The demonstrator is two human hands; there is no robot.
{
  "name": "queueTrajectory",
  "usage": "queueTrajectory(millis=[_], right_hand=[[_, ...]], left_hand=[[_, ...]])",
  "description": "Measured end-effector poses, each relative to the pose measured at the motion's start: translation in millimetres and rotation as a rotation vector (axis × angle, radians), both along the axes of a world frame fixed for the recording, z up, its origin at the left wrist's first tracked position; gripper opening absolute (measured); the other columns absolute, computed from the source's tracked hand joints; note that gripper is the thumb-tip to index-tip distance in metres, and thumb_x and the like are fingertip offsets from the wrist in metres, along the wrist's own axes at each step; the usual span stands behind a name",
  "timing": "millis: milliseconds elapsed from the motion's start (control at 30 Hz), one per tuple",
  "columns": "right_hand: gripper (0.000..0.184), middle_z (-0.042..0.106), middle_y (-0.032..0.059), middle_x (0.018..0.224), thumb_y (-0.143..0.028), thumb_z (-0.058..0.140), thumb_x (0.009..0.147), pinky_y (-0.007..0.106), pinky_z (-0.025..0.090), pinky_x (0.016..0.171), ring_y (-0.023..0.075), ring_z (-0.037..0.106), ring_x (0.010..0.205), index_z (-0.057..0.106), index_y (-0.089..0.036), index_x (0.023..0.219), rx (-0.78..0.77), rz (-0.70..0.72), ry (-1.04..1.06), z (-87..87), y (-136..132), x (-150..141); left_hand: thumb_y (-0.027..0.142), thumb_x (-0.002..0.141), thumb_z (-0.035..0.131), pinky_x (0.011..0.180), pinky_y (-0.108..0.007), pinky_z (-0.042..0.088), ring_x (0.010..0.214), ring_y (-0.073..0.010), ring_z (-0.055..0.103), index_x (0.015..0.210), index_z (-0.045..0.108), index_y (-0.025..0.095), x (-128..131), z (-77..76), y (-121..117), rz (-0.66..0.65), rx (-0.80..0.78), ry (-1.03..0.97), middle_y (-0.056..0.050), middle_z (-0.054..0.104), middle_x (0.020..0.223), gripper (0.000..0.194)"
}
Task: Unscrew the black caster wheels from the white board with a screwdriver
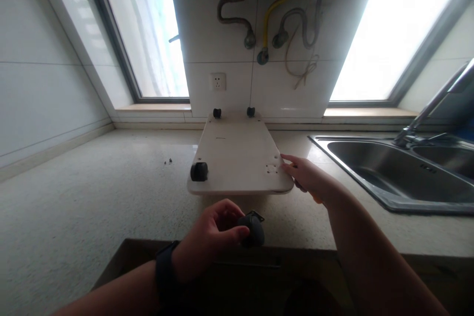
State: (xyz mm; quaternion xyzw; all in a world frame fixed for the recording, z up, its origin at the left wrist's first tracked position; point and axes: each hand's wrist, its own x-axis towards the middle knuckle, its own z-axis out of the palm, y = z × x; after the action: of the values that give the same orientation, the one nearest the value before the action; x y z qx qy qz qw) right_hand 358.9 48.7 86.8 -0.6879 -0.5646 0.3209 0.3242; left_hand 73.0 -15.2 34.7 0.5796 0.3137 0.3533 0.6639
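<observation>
A white board point(237, 158) lies upside down on the speckled countertop point(92, 192), with black caster wheels at its near left corner point(199, 171) and at the two far corners point(217, 112) point(251, 111). My left hand point(213, 237) pinches a loose black caster wheel point(253, 229) with a metal plate, just in front of the board's near edge. My right hand point(305, 175) rests against the board's near right corner, fingers curled round something thin I cannot make out. A dark watch point(165, 271) is on my left wrist.
A steel sink point(392, 173) with a tap point(425, 113) is set into the counter on the right. Small screws point(168, 161) lie left of the board. A wall socket point(217, 81) and several hoses point(274, 19) are on the tiled wall between two windows.
</observation>
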Motion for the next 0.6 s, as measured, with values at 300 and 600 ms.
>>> queueTrajectory(millis=[300, 600], right_hand=[[0.052, 0.054, -0.002, 0.066, -0.043, 0.05, 0.094, 0.024, 0.023, 0.038, 0.0079, 0.038, 0.04, 0.051, -0.025, 0.142, 0.019, 0.02, 0.053, -12.5, 5.2, 11.7], [0.048, 0.047, -0.0035, 0.058, -0.048, 0.05, 0.093, 0.024, 0.019, 0.04, 0.0088, 0.034, 0.041, 0.059, -0.026, 0.134, 0.103, -0.044, 0.039, -1.0, 14.1, 5.7]], left_hand=[[0.037, 0.087, 0.076, 0.078, -0.032, 0.055, 0.089, -0.0185, 0.069, 0.106, 0.058, 0.018, -15.4, 19.3, 2.3, 0.067, -0.079, -0.097, -0.007, 0.069, 0.101, 0.032], [0.032, 0.086, 0.073, 0.079, -0.033, 0.053, 0.091, -0.0213, 0.069, 0.114, 0.054, 0.019, -28.5, 51.6, -1.1, 0.085, -0.241, -0.246, -0.009, 0.064, 0.107, 0.036]])
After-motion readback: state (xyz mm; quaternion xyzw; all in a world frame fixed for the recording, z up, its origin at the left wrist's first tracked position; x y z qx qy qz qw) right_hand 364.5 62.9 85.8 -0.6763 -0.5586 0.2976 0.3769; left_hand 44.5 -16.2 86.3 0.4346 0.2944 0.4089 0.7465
